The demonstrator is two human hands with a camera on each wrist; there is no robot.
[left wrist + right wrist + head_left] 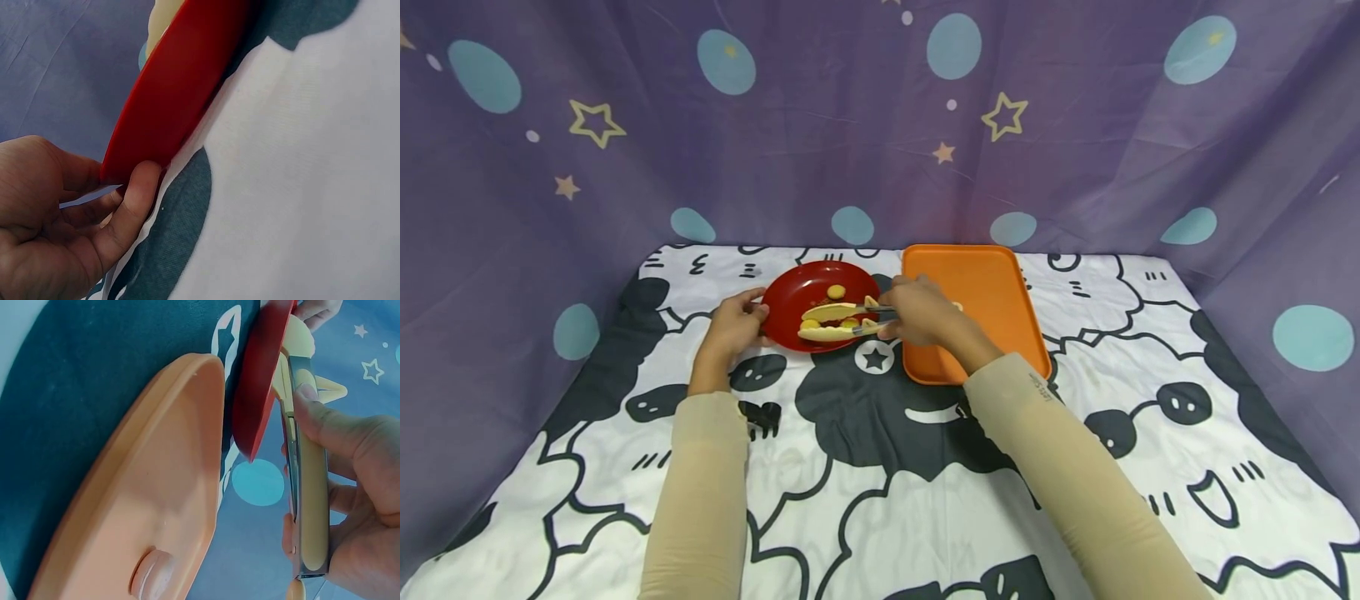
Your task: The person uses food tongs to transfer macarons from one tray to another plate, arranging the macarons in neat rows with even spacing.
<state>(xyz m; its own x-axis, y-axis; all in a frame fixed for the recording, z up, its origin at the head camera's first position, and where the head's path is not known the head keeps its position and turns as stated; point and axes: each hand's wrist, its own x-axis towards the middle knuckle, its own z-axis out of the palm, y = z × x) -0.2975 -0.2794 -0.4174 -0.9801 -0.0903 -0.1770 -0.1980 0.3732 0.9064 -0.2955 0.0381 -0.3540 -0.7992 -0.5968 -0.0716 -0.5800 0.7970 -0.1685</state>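
Note:
A red plate lies on the patterned cloth, with several small yellow round pieces in it, one of them a yellow disc. My left hand holds the plate's left rim; in the left wrist view its fingers pinch the red edge. My right hand grips a pair of tongs with cream tips and metal-edged cream handles. The tips reach over the plate from the right, spread slightly apart, one on each side of a yellow piece near the front left.
An orange tray lies right of the plate, partly under my right forearm. Inside it sits a small round piece, mostly hidden by the hand in the head view. A purple curtain hangs behind the cloth-covered table.

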